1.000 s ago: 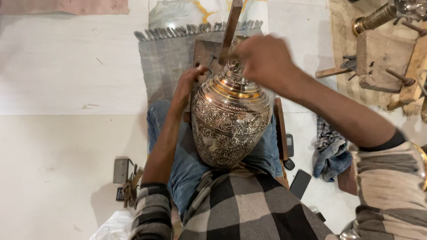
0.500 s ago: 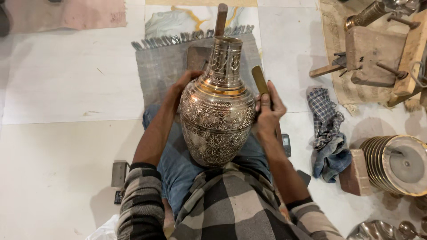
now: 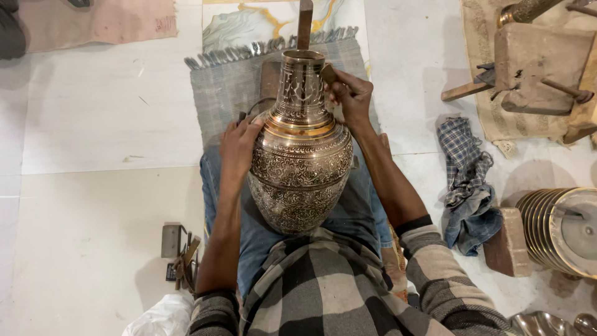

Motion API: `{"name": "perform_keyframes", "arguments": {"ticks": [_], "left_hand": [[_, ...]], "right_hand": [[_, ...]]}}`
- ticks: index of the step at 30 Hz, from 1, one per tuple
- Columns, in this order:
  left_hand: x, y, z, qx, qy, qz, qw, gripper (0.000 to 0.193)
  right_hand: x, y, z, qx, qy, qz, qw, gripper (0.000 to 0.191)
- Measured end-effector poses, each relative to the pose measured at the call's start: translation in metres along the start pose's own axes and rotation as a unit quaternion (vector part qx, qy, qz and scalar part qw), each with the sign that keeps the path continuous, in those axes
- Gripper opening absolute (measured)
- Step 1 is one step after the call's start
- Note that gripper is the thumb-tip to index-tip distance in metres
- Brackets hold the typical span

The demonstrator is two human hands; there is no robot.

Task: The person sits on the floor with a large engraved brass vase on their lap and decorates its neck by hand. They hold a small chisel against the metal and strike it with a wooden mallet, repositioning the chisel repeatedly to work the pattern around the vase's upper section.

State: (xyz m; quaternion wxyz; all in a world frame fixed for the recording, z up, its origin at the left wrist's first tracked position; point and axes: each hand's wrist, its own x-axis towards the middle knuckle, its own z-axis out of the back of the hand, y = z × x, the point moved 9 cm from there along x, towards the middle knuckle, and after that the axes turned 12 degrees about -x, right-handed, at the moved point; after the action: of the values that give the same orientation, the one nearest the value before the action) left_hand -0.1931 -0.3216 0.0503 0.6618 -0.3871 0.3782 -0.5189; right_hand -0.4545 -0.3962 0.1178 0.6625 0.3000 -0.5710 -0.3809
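The large engraved metal vase [image 3: 301, 155], silver-toned with a gold band at the shoulder, is being held neck-forward on the lap of the seated person, its body resting on the blue-trousered thighs. For the step in hand, which is judged to be fine work at the neck, the vase is best being kept from rolling: the left hand [image 3: 239, 146] is being pressed flat and spread against the shoulder of the vase, holding nothing. The right hand [image 3: 351, 93] is being closed around a small dark tool [image 3: 328, 73], whose tip is being held against the rim of the neck. Pressure should be kept light and the tool square to the metal, since the curved neck is judged likely to let a tip skid across the finished pattern.

No raised surface is being used; the work is being done over a pale tiled floor [image 3: 93, 124]. A grey fringed woven mat [image 3: 224, 87] is lying under the vase's neck end. A wooden block stand with pegs [image 3: 535, 59] is standing on a tan cloth at the far right. A stack of round metal plates [image 3: 559, 230] is lying at the right edge, and a blue checked rag [image 3: 466, 180] is crumpled between the plates and the person's right arm. A small cluster of dark tools [image 3: 180, 255] is lying beside the left elbow.
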Motion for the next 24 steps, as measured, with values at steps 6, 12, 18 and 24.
{"name": "perform_keyframes", "arguments": {"ticks": [6,12,18,24], "left_hand": [[-0.007,0.017,-0.005,-0.006,-0.005,0.013,1.000,0.061],[-0.013,0.014,-0.002,-0.066,-0.039,-0.054,0.996,0.061],[-0.005,0.064,-0.013,-0.290,-0.021,0.124,0.949,0.054],[-0.012,0.065,0.034,-0.237,-0.053,-0.027,0.970,0.032]], "right_hand": [[-0.015,0.063,0.017,-0.286,0.059,0.239,0.926,0.021],[-0.017,0.115,-0.040,-0.582,0.171,0.310,0.732,0.046],[0.023,0.082,-0.120,-0.644,0.389,0.177,0.634,0.014],[0.053,0.044,-0.172,-0.679,0.444,0.101,0.576,0.016]]}}
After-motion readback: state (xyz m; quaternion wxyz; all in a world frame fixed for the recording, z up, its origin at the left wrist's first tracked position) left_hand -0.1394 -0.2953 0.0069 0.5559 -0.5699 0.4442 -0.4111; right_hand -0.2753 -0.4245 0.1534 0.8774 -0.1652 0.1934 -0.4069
